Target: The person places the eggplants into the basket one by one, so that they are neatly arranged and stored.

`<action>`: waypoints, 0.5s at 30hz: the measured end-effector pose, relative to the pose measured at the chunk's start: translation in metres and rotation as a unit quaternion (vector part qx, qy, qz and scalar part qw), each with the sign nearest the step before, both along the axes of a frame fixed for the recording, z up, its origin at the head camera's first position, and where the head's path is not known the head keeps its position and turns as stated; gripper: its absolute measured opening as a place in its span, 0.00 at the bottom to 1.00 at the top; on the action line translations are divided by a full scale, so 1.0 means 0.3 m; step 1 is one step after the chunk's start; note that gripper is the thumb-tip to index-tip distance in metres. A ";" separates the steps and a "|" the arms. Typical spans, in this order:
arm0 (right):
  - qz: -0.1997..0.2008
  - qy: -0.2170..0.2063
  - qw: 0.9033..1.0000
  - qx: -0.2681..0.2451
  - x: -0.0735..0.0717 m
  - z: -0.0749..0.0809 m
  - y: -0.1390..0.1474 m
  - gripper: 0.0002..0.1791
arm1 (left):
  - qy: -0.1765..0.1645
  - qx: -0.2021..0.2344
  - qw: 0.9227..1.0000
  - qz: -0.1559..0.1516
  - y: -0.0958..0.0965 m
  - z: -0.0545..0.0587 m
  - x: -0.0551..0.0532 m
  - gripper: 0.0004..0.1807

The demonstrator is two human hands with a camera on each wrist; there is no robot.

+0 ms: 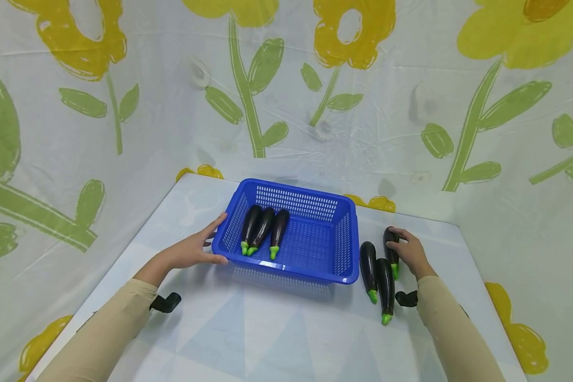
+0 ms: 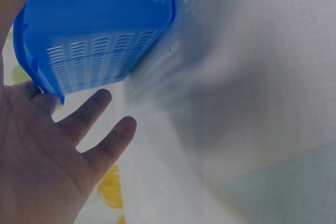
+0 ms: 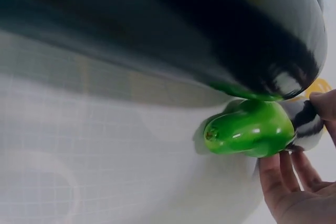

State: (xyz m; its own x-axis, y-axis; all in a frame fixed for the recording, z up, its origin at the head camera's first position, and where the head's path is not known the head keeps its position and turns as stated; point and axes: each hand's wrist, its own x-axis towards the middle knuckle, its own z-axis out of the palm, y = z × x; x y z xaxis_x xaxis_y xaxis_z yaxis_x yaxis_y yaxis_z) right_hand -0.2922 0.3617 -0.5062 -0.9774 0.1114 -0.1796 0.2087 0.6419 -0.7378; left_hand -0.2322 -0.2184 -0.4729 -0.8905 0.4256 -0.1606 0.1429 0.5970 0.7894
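A blue plastic basket (image 1: 291, 269) stands on the table, with three dark eggplants (image 1: 263, 229) lying along its left side. My left hand (image 1: 191, 249) touches the basket's left front corner, thumb at the front and fingers spread along the side. Two fingers (image 2: 113, 140) stick out straight below the rim in the left wrist view. Right of the basket, my right hand (image 1: 410, 253) holds the upper part of an eggplant (image 1: 394, 270) between thumb and fingers. Its green stem end (image 3: 252, 129) points away from the hand in the right wrist view.
Two more eggplants, one nearest the basket (image 1: 369, 265) and one in front (image 1: 385, 292), lie close beside the held one. The white table (image 1: 210, 339) ends at a hanging flower-print cloth (image 1: 387, 122) behind and at both sides.
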 end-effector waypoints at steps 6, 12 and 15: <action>0.004 0.004 1.000 0.008 0.004 0.004 0.002 0.32 | 0.004 -0.004 1.000 -0.003 0.001 -0.003 0.001 0.59; 0.011 0.003 1.000 0.000 0.014 0.011 0.007 0.32 | 0.004 -0.003 1.000 -0.003 -0.002 -0.003 0.001 0.59; 0.008 -0.001 1.000 -0.002 0.019 0.016 0.007 0.32 | 0.003 -0.008 1.000 -0.001 -0.002 -0.004 -0.001 0.59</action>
State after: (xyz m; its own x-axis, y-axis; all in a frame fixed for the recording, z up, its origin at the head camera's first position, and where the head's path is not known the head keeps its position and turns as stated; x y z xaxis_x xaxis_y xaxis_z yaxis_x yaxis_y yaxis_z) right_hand -0.2867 0.3638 -0.5015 -0.9788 0.0951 -0.1814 0.1995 0.6423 -0.7400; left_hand -0.2324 -0.2191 -0.4742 -0.8904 0.4252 -0.1623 0.1492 0.6096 0.7786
